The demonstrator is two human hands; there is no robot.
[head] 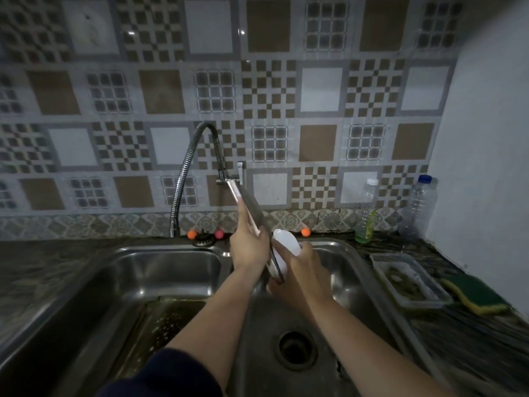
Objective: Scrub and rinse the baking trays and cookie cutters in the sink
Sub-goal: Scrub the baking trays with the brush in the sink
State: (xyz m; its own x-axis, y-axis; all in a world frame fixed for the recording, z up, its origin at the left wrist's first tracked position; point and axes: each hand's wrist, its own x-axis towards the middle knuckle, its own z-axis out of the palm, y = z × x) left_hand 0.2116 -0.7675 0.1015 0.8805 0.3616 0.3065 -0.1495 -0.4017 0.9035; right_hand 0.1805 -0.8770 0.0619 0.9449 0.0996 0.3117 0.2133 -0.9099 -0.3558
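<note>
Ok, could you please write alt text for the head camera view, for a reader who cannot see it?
Over a double steel sink, a person's left hand holds a baking tray upright and edge-on while the right hand presses something white against it. A green and yellow sponge and two plastic bottles lie on the counter to the right.

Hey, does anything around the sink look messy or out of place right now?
The left basin holds a tray lying in murky brownish water with specks. On the counter, the sponge hangs half off the clear plastic container. Nothing else stands out.
</note>
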